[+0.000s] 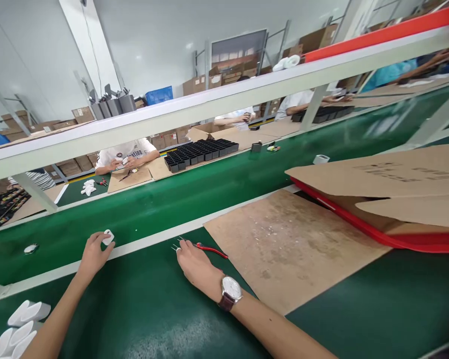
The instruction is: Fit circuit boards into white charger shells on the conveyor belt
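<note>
My left hand (93,253) reaches to the edge of the green conveyor belt (209,194), its fingers pinched round a small white plastic part (108,236). My right hand (194,262), a watch on its wrist, rests on the green table with the fingers closed over red-handled cutters (209,248), whose metal tips stick out to the left. Another small white part (31,248) lies on the belt further left.
A worn brown board (295,244) lies right of my right hand. Flat cardboard (396,179) sits on a red tray (377,237) at the right. White parts (20,324) are piled at the bottom left. Across the belt, other people work beside a black tray (200,152).
</note>
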`<state>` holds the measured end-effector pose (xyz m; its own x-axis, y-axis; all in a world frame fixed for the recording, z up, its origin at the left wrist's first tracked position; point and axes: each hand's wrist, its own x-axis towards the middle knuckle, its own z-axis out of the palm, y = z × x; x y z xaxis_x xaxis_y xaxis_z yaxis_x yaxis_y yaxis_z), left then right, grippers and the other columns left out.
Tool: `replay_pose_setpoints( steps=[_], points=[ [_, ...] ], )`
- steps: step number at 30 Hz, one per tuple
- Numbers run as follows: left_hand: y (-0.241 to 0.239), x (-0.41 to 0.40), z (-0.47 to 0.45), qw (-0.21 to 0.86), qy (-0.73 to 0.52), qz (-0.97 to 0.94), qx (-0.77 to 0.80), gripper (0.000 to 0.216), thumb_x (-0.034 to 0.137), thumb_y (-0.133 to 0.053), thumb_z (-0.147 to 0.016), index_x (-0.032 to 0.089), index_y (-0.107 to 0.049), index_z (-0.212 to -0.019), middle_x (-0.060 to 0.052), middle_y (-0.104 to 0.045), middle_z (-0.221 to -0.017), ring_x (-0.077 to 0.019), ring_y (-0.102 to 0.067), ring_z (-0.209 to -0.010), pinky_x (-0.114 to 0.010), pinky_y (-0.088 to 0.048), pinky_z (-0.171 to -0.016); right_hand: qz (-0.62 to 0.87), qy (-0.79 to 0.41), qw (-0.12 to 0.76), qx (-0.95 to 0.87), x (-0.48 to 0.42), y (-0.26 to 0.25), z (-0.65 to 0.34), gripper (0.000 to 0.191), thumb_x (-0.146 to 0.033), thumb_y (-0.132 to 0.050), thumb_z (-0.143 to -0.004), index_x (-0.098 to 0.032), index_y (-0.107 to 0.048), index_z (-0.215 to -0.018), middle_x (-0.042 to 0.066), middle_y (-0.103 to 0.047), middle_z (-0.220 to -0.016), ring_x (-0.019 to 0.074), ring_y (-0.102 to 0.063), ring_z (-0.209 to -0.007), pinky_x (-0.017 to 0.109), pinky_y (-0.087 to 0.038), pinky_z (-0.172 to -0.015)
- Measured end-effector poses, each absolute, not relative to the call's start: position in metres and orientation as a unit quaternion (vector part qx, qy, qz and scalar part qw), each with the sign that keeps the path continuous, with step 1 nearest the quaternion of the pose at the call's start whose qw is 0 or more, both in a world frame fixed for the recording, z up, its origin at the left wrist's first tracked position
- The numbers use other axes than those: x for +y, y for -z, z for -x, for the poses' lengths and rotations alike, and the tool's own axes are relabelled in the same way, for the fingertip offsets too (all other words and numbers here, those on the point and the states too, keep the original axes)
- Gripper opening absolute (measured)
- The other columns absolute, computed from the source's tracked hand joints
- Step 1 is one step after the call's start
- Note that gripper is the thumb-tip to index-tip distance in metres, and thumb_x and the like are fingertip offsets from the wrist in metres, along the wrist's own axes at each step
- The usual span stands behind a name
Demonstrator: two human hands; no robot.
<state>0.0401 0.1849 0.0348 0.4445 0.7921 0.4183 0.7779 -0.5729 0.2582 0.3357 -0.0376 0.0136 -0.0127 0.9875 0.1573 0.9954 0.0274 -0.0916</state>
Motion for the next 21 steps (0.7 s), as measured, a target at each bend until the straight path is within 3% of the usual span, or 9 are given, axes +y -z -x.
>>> replay_pose_setpoints(
  steps=[3,7,12,16,18,21],
  points=[
    [-0.034,0.152,-0.039,0.031,-0.27,-0.862,0.428,0.043,0.056,-0.059,-0.091,0.022,-0.074,-0.113,-0.016,-0.065,-0.135,-0.0364,-0.063,-0.127,-0.051,-0.054,-0.106,0.713,0.028,0.095,-0.694,-0.038,-0.017,-0.347,0.029,0.008,-0.054,-0.082,-0.01,-0.07,-0.099,0.022,-0.067,-0.11,0.0311,-0.066,-0.1,0.039,-0.058,-0.081],
    [-0.063,0.115,-0.012,0.055,-0.295,-0.858,0.418,0.04,0.061,-0.061,-0.095,0.029,-0.076,-0.113,-0.01,-0.064,-0.141,-0.0345,-0.064,-0.127,-0.04,-0.063,-0.081,0.688,0.04,0.112,-0.715,-0.039,-0.023,-0.353,0.033,0.008,-0.052,-0.082,-0.012,-0.07,-0.101,0.017,-0.067,-0.111,0.0287,-0.068,-0.098,0.036,-0.056,-0.079],
    [-0.134,0.093,0.072,0.01,-0.418,-0.76,0.497,0.034,0.058,-0.069,-0.09,0.025,-0.077,-0.091,-0.007,-0.074,-0.123,-0.0293,-0.07,-0.114,-0.044,-0.056,-0.101,0.567,0.056,0.191,-0.799,-0.035,-0.009,-0.336,0.034,0.002,-0.044,-0.092,-0.018,-0.069,-0.099,0.011,-0.067,-0.103,0.025,-0.066,-0.092,0.038,-0.056,-0.084],
    [-0.165,0.07,0.147,-0.05,-0.496,-0.626,0.6,0.043,0.059,-0.065,-0.093,0.021,-0.071,-0.074,-0.005,-0.077,-0.109,-0.0258,-0.073,-0.101,-0.04,-0.057,-0.097,0.442,0.041,0.261,-0.857,-0.031,0.019,-0.321,0.034,-0.003,-0.041,-0.095,-0.022,-0.069,-0.097,0.01,-0.069,-0.1,0.0249,-0.067,-0.086,0.04,-0.056,-0.077],
    [-0.158,0.055,0.171,-0.045,-0.462,-0.648,0.604,0.041,0.061,-0.066,-0.092,0.021,-0.075,-0.089,-0.006,-0.076,-0.111,-0.0269,-0.073,-0.102,-0.04,-0.059,-0.094,0.42,0.032,0.269,-0.866,-0.029,0.029,-0.317,0.032,-0.005,-0.043,-0.094,-0.024,-0.068,-0.094,0.009,-0.071,-0.098,0.0256,-0.068,-0.085,0.042,-0.057,-0.078],
    [-0.122,0.031,0.185,-0.011,-0.308,-0.765,0.566,0.039,0.057,-0.073,-0.089,0.025,-0.076,-0.113,-0.009,-0.073,-0.123,-0.0329,-0.07,-0.113,-0.048,-0.06,-0.095,0.409,0.009,0.276,-0.869,-0.021,0.037,-0.311,0.031,-0.007,-0.044,-0.092,-0.027,-0.068,-0.089,0.008,-0.074,-0.093,0.0253,-0.07,-0.083,0.044,-0.058,-0.08]
  ],
)
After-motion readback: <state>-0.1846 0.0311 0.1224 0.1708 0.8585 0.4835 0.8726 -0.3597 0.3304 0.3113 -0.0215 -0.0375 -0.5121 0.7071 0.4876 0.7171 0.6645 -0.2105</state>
